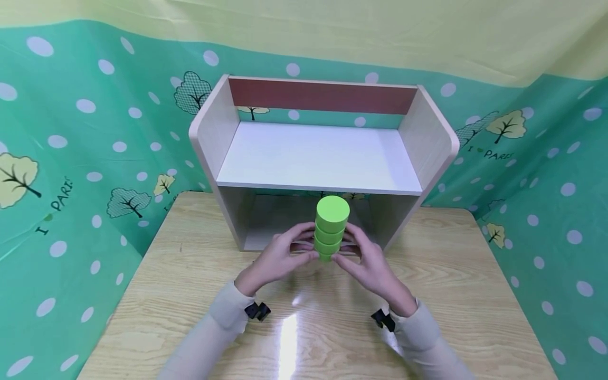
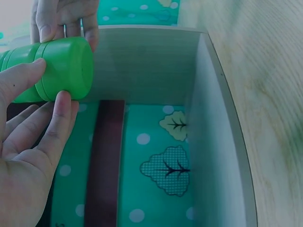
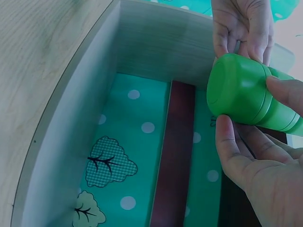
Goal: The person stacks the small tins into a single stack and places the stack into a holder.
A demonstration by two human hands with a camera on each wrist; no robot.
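A bright green cylinder [image 1: 332,214] with ring-like grooves around its side, like a ribbed bottle or stacked pieces, stands upright between both hands in front of the shelf. The left hand [image 1: 283,257] holds it from the left, thumb near its lower part and fingers behind. From the right, the right hand [image 1: 372,264] grips it the same way. In the left wrist view, a smooth, rounded end of the cylinder [image 2: 71,68] shows past the left fingertips [image 2: 61,106]. The right wrist view shows the same rounded end of the cylinder [image 3: 236,90] between both hands.
Right behind the hands is a two-level shelf unit [image 1: 313,155] with pale side panels and a dark red back strip [image 1: 323,95]. It stands on a wood-grain table [image 1: 157,295]. A green dotted curtain [image 1: 76,137] hangs behind and at both sides.
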